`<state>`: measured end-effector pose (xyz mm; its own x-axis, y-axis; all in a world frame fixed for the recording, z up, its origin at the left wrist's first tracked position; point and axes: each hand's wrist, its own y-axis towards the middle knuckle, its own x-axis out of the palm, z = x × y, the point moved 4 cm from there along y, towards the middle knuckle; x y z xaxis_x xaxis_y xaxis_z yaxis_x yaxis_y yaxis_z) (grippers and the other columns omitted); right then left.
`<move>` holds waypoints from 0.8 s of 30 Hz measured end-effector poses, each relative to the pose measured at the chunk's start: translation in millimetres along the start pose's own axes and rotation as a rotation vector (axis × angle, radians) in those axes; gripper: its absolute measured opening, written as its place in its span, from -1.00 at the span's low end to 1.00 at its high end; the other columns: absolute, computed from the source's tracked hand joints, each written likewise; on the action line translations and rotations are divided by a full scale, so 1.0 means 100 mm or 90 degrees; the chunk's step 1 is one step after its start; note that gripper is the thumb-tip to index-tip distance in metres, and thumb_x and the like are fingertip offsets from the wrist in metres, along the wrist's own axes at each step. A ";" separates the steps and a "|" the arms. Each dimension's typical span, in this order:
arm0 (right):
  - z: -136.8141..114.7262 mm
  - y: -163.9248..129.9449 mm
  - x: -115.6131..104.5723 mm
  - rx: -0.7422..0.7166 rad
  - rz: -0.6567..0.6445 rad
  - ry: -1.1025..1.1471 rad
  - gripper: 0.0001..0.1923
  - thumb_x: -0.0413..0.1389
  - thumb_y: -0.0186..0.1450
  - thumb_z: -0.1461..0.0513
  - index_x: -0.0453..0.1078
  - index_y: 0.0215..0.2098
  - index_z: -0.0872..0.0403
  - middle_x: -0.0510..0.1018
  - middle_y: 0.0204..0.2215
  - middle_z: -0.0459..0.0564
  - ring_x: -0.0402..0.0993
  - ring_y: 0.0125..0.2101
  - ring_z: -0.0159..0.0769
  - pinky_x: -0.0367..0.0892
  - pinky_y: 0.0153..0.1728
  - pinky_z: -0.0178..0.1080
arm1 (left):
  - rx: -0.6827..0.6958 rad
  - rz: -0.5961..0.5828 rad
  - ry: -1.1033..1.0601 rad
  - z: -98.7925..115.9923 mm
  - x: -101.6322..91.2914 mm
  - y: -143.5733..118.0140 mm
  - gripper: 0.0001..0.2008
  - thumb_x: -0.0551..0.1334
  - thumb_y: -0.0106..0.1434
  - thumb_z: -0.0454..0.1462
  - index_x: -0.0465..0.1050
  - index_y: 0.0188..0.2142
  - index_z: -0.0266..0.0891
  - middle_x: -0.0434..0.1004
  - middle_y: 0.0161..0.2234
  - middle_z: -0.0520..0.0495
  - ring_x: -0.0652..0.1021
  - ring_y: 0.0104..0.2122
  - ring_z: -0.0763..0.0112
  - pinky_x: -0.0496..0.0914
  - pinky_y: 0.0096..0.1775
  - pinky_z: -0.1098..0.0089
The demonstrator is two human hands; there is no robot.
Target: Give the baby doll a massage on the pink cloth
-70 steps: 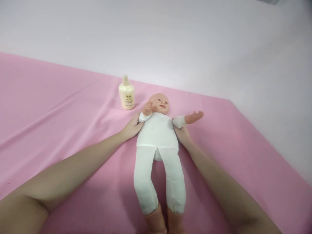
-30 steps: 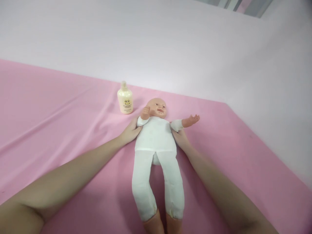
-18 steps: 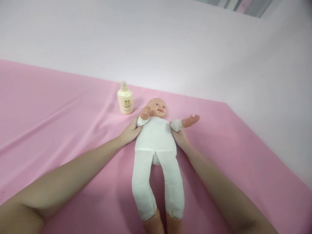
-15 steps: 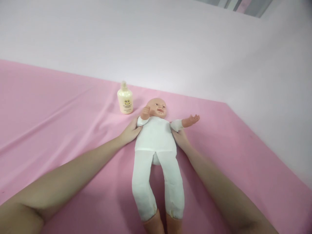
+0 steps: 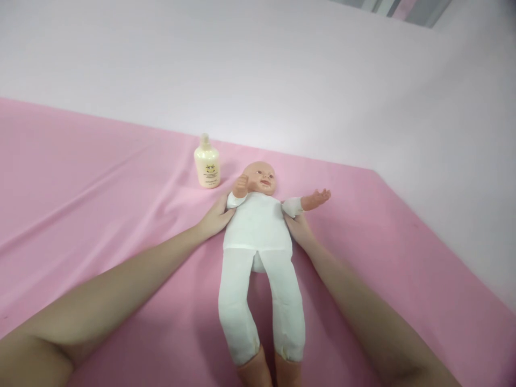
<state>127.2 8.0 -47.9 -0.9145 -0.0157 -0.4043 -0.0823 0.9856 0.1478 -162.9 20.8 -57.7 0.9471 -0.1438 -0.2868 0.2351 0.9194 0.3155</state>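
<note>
The doll (image 5: 260, 236) lies on its back on the cloth (image 5: 100, 183), head away from the person, legs toward them. The left hand (image 5: 216, 216) rests against its left-of-view flank, the right hand (image 5: 297, 226) against the opposite flank. The bottle (image 5: 207, 162) stands upright behind the left hand, just beside the doll's head.
</note>
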 end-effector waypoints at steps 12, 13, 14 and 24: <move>0.01 0.00 0.00 -0.002 0.003 -0.006 -0.32 0.14 0.36 -0.20 0.44 0.27 -0.01 0.55 0.25 0.18 0.33 0.38 0.27 0.23 0.44 0.22 | 0.006 -0.005 0.004 0.00 0.00 0.01 -0.45 0.25 0.44 -0.10 0.30 0.34 -0.22 0.49 0.29 -0.25 0.51 0.26 -0.09 0.41 0.31 -0.08; 0.01 0.00 0.00 -0.005 0.004 -0.005 -0.33 0.15 0.35 -0.20 0.45 0.27 -0.02 0.54 0.26 0.16 0.33 0.38 0.27 0.23 0.44 0.22 | 0.005 -0.005 0.003 0.01 0.00 0.01 -0.45 0.25 0.44 -0.10 0.30 0.34 -0.23 0.48 0.30 -0.26 0.51 0.26 -0.10 0.40 0.31 -0.08; 0.02 0.01 0.00 -0.008 0.007 -0.004 -0.33 0.15 0.35 -0.20 0.45 0.27 -0.04 0.54 0.26 0.15 0.33 0.39 0.26 0.23 0.45 0.23 | 0.005 -0.006 0.001 0.02 0.00 0.00 -0.44 0.25 0.44 -0.11 0.29 0.34 -0.23 0.48 0.31 -0.26 0.50 0.27 -0.10 0.40 0.32 -0.08; 0.08 0.03 -0.01 -0.005 0.003 -0.017 -0.31 0.12 0.39 -0.17 0.40 0.34 -0.01 0.48 0.33 0.16 0.31 0.41 0.20 0.22 0.45 0.18 | 0.005 -0.008 0.010 0.09 0.00 0.00 -0.46 0.24 0.43 -0.14 0.30 0.32 -0.27 0.48 0.31 -0.27 0.51 0.26 -0.07 0.42 0.30 -0.04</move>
<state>130.6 11.9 -54.3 -0.9042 -0.0068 -0.4271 -0.0812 0.9844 0.1561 -161.0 17.6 -49.4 0.9407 -0.1500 -0.3044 0.2491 0.9144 0.3192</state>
